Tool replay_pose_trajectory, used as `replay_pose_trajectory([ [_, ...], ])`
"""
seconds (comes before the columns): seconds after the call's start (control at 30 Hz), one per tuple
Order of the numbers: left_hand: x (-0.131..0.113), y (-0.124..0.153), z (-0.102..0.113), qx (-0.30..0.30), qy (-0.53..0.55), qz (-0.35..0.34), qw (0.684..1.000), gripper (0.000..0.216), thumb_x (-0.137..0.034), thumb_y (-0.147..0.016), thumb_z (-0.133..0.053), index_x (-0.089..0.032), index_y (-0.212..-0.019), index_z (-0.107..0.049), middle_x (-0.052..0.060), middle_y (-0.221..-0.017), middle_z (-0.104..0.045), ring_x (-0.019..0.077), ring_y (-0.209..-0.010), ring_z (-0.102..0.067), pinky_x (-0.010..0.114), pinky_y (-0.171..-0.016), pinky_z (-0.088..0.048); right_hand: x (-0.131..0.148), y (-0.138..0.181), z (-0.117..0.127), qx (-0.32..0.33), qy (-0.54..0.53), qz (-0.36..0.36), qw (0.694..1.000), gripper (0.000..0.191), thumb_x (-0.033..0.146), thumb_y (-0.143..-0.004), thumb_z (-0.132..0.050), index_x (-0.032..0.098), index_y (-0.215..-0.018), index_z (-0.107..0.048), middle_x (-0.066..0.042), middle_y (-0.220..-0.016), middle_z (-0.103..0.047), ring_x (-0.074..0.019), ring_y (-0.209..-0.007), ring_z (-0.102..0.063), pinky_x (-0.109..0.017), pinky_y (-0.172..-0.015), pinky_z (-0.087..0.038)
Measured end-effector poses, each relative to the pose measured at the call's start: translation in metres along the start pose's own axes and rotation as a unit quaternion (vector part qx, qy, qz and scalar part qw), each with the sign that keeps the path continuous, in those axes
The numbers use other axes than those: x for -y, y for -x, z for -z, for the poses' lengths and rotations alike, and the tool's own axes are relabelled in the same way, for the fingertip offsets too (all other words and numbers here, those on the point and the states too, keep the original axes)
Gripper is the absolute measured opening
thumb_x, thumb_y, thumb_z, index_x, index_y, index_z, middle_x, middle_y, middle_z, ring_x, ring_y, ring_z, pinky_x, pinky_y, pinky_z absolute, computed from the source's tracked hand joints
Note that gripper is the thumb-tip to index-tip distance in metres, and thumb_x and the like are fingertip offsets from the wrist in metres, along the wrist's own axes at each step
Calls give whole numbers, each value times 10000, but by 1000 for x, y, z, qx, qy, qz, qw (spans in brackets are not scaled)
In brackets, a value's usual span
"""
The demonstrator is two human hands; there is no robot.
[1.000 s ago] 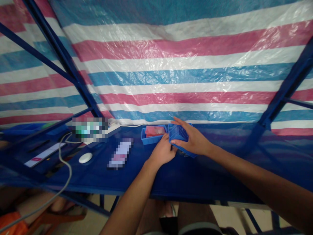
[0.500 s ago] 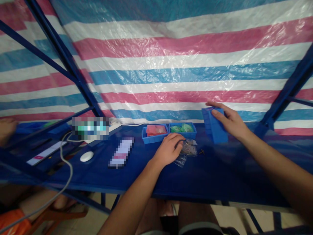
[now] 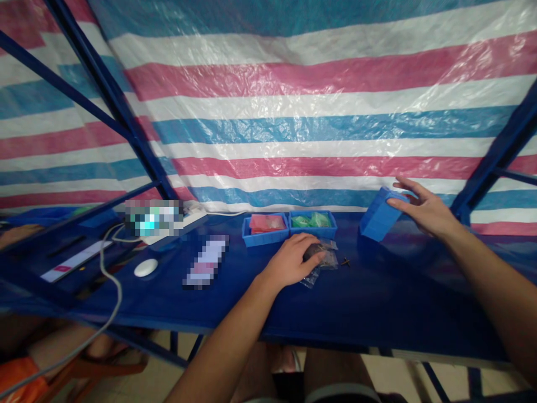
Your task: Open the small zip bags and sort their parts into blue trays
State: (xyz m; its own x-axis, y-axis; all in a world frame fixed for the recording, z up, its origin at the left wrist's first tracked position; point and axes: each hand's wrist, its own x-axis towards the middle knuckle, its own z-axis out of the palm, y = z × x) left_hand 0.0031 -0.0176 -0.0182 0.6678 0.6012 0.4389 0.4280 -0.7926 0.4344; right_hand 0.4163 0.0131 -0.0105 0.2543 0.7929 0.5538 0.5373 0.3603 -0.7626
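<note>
My left hand (image 3: 296, 260) lies palm down over several small clear plastic bags (image 3: 329, 257), fingers reaching across them and thumb apart. Dark contents show through the plastic, partly covered by the hand. A small dark cross-shaped piece (image 3: 345, 262) lies just right of the bags. Farther right, my right hand (image 3: 423, 207) holds a blue plastic bin (image 3: 381, 215) near its upper end, thumb on the near side. The bin is tipped up on end and leans to the right; its inside is hidden from me.
Behind the bags stand two blue bins, one with red packets (image 3: 266, 223), one with green packets (image 3: 312, 219). A blurred-out phone (image 3: 207, 260), a white oval object (image 3: 146, 267), a cable (image 3: 113, 280) and a power strip (image 3: 191, 218) are leftward. Another person's hand (image 3: 19, 236) is far left.
My right hand has moved right with the blue bin, which now leans more, and its fingers are more spread. My left hand has shifted slightly right over the bags.
</note>
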Motion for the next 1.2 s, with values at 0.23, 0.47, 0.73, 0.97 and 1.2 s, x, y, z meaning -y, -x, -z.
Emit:
replay_pose_trajectory([
  [0.23, -2, 2, -1, 6, -14, 18, 1000, 511, -513, -1021, -591, -224, -1442, -580, 134, -1423, -631, 303, -1345, -593, 497, -1176, -466, -7, -1, 14, 33, 50, -10, 998, 939, 432, -715, -937, 330, -1567, -554, -199, -1497, -555, -347, -1279, -632, -395, -949, -551],
  [0.47, -1, 3, -3, 5, -13, 10, 1000, 477, -511, -1014, -601, -259, -1418, -615, 121, -1430, -619, 297, -1341, -589, 492, -1176, -464, -16, 13, -5, 244, 156, -24, 957, 1113, 547, -778, -875, 213, -1687, -328, -246, -1515, -583, -419, -1292, -654, -411, -973, -580],
  [0.73, -2, 4, -4, 16, -22, 22, 999, 478, -557, -1019, -568, -271, -1395, -640, 107, -1412, -626, 302, -1347, -574, 499, -1178, -444, 1, 15, -15, 184, 273, 117, 937, 844, 684, -938, -632, 260, -1633, -409, -155, -1667, -437, -380, -1544, -396, -493, -1284, -316],
  [0.97, -2, 3, -5, 12, -19, 20, 1000, 467, -555, -1020, -569, -275, -1382, -658, 107, -1410, -627, 299, -1329, -584, 498, -1167, -450, 16, 24, -42, 231, 257, 218, 913, 504, 596, -951, -632, 284, -1337, -723, -117, -1463, -654, -386, -1383, -582, -546, -1199, -433],
  [1.2, 1, 2, -7, 8, -13, 16, 1000, 390, -488, -1019, -592, -260, -1326, -672, 107, -1412, -636, 296, -1333, -581, 498, -1159, -456, 24, 28, -45, 274, 256, 160, 913, 331, 495, -1000, -571, 233, -1138, -718, -103, -1100, -806, -323, -987, -766, -437, -862, -573],
])
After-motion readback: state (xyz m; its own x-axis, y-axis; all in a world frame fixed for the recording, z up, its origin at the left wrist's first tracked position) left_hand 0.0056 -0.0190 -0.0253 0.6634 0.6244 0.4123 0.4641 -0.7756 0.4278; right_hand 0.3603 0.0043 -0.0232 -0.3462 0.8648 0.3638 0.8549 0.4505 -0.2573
